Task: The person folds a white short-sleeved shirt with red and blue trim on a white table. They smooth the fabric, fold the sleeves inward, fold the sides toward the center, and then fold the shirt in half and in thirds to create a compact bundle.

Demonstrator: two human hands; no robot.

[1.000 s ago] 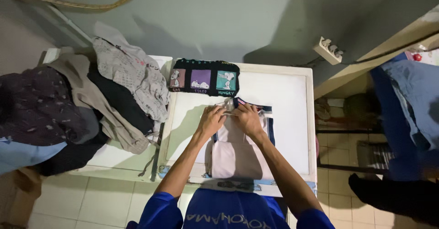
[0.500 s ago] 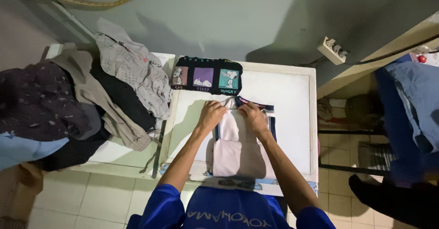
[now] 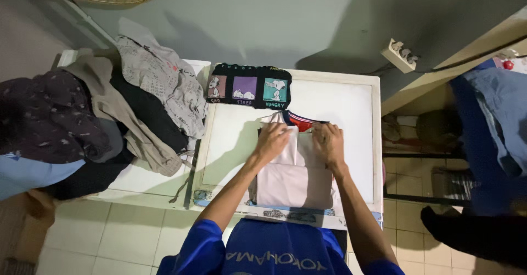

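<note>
At the centre of the frame, on the white table (image 3: 351, 110), a pale pink shirt (image 3: 293, 184) lies half folded. The left hand (image 3: 273, 141) and right hand (image 3: 328, 143) press flat on its upper part, fingers spread, near the red-and-navy collar (image 3: 299, 121). To fold well, I judge both palms should smooth outward evenly, keeping edges aligned. A folded black shirt (image 3: 250, 86) lies just above; a clothes pile (image 3: 110, 115) fills the left.

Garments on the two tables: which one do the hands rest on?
The pale pink garment, both the left hand and right hand pressing flat on it. The folded black cartoon-print shirt and the heaped clothes lie untouched.
</note>
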